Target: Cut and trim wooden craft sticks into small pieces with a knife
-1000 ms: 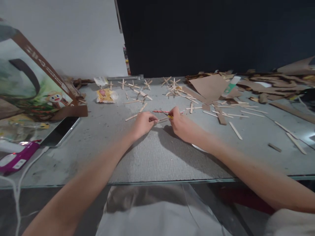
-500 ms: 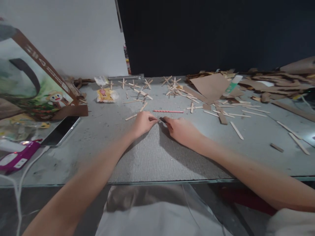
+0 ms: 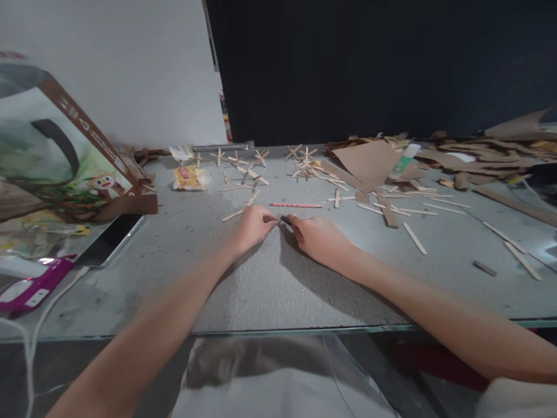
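My left hand (image 3: pixel 256 228) is closed in a pinch over the middle of the table; whatever sits between its fingertips is too small to make out. Facing it, my right hand (image 3: pixel 317 235) grips a small dark flat piece (image 3: pixel 285 220), whose tip points at the left fingertips. The two hands nearly meet. Just beyond them lies a red-and-white striped pencil (image 3: pixel 296 205). A wooden craft stick (image 3: pixel 232 216) rests to the left of my left hand. Farther back are crossed craft sticks (image 3: pixel 307 165) in a pile.
At left stand a printed box (image 3: pixel 104 154), a phone (image 3: pixel 108 240) and a purple device (image 3: pixel 37 284) with white cables. A yellow packet (image 3: pixel 190 178) lies at the back. To the right are a cardboard sheet (image 3: pixel 365 162), a glue stick (image 3: pixel 404 161) and loose sticks (image 3: pixel 415 238). The table edge (image 3: pixel 287 332) is near me.
The whole view has shifted slightly, so the table sits a little lower in the picture. Both hands keep nearly the same pose and place on the table.
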`<move>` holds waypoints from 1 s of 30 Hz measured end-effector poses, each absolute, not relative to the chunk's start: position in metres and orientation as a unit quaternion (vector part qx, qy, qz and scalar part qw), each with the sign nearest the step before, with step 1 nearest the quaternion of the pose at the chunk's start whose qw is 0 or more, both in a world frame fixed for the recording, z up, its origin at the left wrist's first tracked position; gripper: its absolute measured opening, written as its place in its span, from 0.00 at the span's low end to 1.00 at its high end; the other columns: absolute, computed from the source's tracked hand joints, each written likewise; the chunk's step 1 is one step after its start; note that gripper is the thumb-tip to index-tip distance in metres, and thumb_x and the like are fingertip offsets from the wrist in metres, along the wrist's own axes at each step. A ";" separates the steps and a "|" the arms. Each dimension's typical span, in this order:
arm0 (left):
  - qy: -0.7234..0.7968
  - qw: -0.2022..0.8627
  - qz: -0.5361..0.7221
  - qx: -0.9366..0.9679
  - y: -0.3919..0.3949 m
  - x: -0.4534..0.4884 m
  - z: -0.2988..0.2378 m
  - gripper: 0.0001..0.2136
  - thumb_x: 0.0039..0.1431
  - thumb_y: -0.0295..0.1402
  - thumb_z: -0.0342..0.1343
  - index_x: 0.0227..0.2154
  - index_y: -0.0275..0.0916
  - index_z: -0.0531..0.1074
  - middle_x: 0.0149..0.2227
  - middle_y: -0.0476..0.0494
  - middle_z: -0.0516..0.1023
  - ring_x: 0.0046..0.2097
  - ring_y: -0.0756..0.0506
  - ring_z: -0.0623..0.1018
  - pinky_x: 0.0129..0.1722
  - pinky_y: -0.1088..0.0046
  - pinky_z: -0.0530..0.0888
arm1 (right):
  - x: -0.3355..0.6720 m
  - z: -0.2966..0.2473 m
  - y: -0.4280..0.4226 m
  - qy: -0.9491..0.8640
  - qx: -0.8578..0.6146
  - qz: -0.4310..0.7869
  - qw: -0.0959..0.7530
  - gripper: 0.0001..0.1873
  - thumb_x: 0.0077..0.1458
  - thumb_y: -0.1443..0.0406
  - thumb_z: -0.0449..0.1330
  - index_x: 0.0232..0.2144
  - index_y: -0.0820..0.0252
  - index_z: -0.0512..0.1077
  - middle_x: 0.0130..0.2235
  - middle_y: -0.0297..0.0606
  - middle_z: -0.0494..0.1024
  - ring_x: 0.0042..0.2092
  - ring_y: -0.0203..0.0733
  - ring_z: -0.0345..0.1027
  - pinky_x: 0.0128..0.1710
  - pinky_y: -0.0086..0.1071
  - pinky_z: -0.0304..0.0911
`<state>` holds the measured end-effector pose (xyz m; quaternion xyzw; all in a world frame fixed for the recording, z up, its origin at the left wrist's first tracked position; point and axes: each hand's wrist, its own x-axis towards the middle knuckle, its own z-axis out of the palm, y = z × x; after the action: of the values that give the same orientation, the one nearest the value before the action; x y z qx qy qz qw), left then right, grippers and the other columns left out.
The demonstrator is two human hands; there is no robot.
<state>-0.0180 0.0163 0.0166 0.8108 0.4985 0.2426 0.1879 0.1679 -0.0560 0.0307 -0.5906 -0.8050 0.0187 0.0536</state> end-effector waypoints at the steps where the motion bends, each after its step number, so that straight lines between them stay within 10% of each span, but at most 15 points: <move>1: 0.499 0.187 0.242 0.811 0.017 -0.018 0.016 0.06 0.61 0.26 0.66 0.35 0.39 0.87 0.37 0.39 0.87 0.40 0.41 0.83 0.43 0.66 0.75 | 0.168 0.030 -0.056 -0.806 -0.590 0.015 0.054 0.22 0.71 0.68 0.46 0.60 0.60 0.72 0.41 0.51 0.85 0.36 0.50 0.78 0.31 0.34 0.53; 30: 0.492 0.144 0.268 0.815 0.011 -0.015 0.006 0.07 0.63 0.25 0.64 0.36 0.41 0.87 0.36 0.41 0.85 0.40 0.43 0.81 0.47 0.64 0.75 | 0.158 0.039 -0.065 -0.816 -0.579 -0.008 -0.008 0.21 0.67 0.74 0.49 0.60 0.71 0.68 0.42 0.58 0.83 0.44 0.56 0.81 0.38 0.37 0.65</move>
<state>-0.0145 0.0111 0.0060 0.8154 0.4924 0.2681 0.1445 0.1577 -0.0655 0.0391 -0.5786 -0.8155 -0.0075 -0.0076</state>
